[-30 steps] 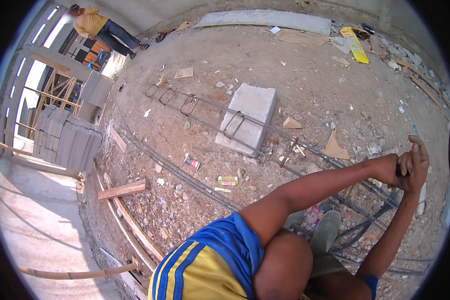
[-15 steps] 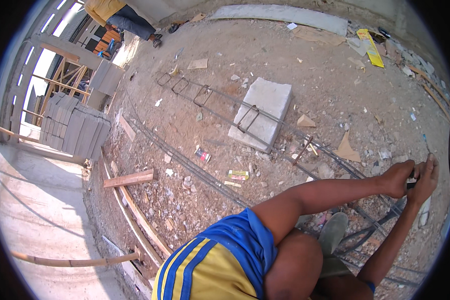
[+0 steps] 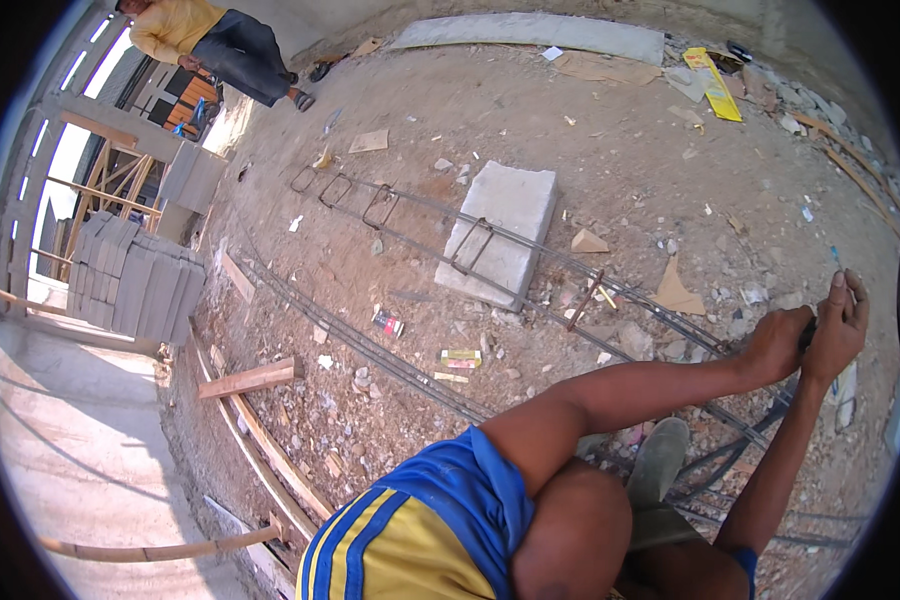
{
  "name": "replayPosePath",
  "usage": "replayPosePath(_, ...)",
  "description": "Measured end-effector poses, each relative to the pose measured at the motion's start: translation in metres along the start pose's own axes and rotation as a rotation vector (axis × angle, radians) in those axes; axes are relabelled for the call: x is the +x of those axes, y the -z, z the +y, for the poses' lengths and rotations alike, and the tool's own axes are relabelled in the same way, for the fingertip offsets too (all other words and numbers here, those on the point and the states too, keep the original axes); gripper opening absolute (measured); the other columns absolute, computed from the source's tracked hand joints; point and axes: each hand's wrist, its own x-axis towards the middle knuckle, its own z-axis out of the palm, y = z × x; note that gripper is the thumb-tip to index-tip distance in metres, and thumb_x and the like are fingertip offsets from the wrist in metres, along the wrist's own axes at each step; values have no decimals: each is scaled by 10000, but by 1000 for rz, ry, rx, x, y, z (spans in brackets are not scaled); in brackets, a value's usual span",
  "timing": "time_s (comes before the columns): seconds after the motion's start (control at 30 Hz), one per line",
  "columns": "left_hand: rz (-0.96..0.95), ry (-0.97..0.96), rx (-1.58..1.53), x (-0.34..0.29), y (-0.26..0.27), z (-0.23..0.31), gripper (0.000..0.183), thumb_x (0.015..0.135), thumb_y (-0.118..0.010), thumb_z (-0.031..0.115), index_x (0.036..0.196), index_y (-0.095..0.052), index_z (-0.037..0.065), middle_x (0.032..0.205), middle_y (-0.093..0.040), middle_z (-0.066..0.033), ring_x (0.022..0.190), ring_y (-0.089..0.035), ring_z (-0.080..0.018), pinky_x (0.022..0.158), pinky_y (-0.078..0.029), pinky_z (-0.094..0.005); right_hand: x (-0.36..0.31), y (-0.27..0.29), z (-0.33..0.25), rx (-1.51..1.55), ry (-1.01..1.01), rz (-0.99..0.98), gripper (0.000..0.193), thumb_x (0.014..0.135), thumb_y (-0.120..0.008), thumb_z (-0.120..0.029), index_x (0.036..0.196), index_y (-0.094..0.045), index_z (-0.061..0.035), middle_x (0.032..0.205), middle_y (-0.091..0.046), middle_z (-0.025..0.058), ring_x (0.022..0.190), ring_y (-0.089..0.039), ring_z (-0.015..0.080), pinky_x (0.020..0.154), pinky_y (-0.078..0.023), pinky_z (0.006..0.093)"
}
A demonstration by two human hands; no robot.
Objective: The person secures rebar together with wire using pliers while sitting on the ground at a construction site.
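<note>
my left hand's fingers [image 3: 782,322] are curling tight around a dark tool [image 3: 806,335], and the right hand's fingers [image 3: 842,300] are pressing together against the same tool, just beside them. going left to right, i am seeing a stack of grey blocks [image 3: 135,275], a wooden plank [image 3: 247,380], long steel rebars [image 3: 370,345] lying on the dirt ground [image 3: 610,130], a concrete slab [image 3: 502,232], then my left hand [image 3: 775,343] and right hand [image 3: 836,328] meeting over the bars near my grey shoe [image 3: 657,460].
</note>
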Motion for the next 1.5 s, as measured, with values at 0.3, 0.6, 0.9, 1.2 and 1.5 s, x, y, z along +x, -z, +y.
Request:
replayPosePath(0.3, -648, 293, -360, 37, 41, 13, 167, 716, -729, 83, 706, -625, -47, 732, -663, -264, 709, -680, -422, 648, -542, -434, 33, 29, 26, 523, -69, -757, 323, 984, -653, -227, 1191, -604, 16, 588, -464, -25, 495, -414, 51, 484, -369, 217)
replayPosePath(0.6, -27, 55, -92, 0, 0, 8, 385, 757, -702, 30, 1003, -407, 18, 884, -566, -249, 869, -570, -504, 705, -446, -515, 7, 6, 6, 312, -159, 37, 293, 1000, -630, -210, 1200, -597, 2, 593, -428, -44, 507, -356, 46, 472, -333, 232)
replayPosePath(0.9, -197, -89, -18, 5, 5, 22, 359, 838, -664, 126, 1095, -467, -29, 963, -588, -260, 918, -581, -504, 749, -464, -499, 0, 12, -1, -6, 53, 39, 374, 974, -657, -160, 1291, -547, 5, 655, -423, -56, 614, -365, 26, 571, -319, 198)
replayPosePath(1.2, -780, 348, -222, 29, 42, 20, 334, 754, -759, 96, 1049, -659, -27, 946, -713, -181, 837, -705, -255, 681, -539, -376, -8, 17, 6, 114, 170, -224, 339, 925, -704, -142, 1201, -597, 25, 721, -535, -14, 694, -511, 64, 708, -452, 242)
replayPosePath(1.5, -382, 116, 149, 26, 40, 13, 455, 720, -807, 174, 1053, -614, -68, 934, -719, -209, 872, -715, -271, 747, -528, -379, 3, -11, 9, 238, -68, -27, 298, 967, -650, -239, 1099, -631, 27, 615, -561, -24, 529, -459, 39, 473, -356, 231)
